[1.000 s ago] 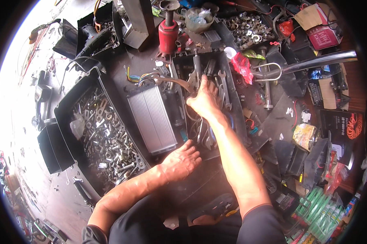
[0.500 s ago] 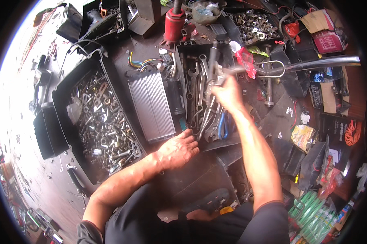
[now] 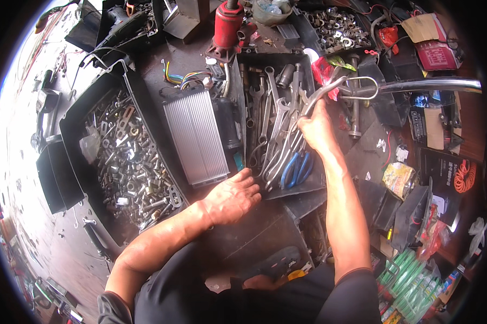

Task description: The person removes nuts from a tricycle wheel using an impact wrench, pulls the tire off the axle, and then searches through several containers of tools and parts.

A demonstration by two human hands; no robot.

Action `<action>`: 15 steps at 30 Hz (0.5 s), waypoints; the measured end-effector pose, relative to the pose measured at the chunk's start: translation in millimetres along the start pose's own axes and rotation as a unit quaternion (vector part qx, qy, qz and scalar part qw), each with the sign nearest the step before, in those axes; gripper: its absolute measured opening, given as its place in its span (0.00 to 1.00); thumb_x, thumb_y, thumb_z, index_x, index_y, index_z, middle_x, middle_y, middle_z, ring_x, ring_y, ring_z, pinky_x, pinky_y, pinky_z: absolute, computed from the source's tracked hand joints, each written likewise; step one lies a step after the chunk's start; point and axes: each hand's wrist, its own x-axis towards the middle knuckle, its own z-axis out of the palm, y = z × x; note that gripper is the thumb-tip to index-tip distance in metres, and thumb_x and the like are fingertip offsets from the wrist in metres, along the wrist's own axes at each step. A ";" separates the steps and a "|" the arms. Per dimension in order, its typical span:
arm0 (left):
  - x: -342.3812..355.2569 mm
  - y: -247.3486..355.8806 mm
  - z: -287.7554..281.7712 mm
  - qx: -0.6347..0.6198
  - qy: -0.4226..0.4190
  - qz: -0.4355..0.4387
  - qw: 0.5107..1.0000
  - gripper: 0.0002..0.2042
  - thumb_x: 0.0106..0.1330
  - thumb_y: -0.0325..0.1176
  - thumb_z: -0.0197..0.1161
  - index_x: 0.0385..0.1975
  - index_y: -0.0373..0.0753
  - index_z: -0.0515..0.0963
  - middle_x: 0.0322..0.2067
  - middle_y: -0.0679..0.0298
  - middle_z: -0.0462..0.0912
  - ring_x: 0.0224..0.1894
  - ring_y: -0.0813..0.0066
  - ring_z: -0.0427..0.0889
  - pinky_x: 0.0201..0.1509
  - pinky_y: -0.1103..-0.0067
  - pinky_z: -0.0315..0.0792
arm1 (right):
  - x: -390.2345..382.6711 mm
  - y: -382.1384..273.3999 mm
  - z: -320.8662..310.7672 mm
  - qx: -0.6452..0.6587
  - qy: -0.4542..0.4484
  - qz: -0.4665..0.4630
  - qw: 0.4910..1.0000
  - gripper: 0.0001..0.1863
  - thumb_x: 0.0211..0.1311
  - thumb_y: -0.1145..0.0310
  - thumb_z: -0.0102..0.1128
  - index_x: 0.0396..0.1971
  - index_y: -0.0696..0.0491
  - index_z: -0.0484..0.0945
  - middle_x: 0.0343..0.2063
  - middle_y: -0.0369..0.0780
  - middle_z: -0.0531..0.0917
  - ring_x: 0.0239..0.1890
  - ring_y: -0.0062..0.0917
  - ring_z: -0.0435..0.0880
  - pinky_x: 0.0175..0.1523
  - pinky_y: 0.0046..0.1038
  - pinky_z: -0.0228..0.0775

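Note:
My left hand (image 3: 235,197) lies palm down at the near left corner of a black tool box (image 3: 286,193), fingers stretched out and nothing in them. My right hand (image 3: 317,129) is at the box's right side, its fingers closed around a curved grey metal tool (image 3: 329,89); the palm hides part of it. Inside the box lie several wrenches (image 3: 266,116), dark sockets (image 3: 286,75) at the far end and blue-handled pliers (image 3: 293,171) near the right forearm.
Left of the box stand a ribbed silver controller (image 3: 196,140) with coloured wires and a black bin (image 3: 70,127) of bolts and nuts. A red jack (image 3: 227,27) stands behind. A shiny metal tube (image 3: 429,85) juts in from the right. Green-capped bottles (image 3: 410,281) lie lower right.
My right hand has moved right, from over the middle of the tool box to its right side; the blurred metal there shows clearly now. My left hand stays at the near corner.

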 end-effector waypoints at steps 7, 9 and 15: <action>-3.8 -2.1 15.5 0.002 0.089 0.015 0.996 0.15 0.54 0.33 0.56 0.40 0.36 0.80 0.42 0.56 0.80 0.52 0.59 0.75 0.72 0.62 0.53 | -42.0 2.2 27.7 -0.029 0.237 -0.100 0.966 0.30 0.55 0.77 0.54 0.60 0.60 0.61 0.49 0.55 0.75 0.51 0.47 0.77 0.57 0.42 0.66; -4.0 -1.8 11.5 -0.002 0.083 0.010 0.997 0.14 0.53 0.33 0.56 0.38 0.37 0.79 0.40 0.57 0.80 0.50 0.59 0.76 0.71 0.62 0.54 | -60.2 -25.4 29.4 -0.153 0.325 -0.142 0.922 0.27 0.52 0.80 0.53 0.57 0.60 0.65 0.53 0.52 0.71 0.56 0.45 0.70 0.60 0.40 0.62; -2.0 0.3 -0.9 0.004 0.051 0.015 0.999 0.11 0.53 0.32 0.57 0.34 0.37 0.79 0.36 0.59 0.79 0.50 0.61 0.76 0.71 0.64 0.55 | -36.4 -55.5 81.3 -0.043 0.017 -0.095 0.994 0.30 0.54 0.73 0.59 0.59 0.60 0.65 0.55 0.49 0.72 0.60 0.42 0.69 0.63 0.40 0.63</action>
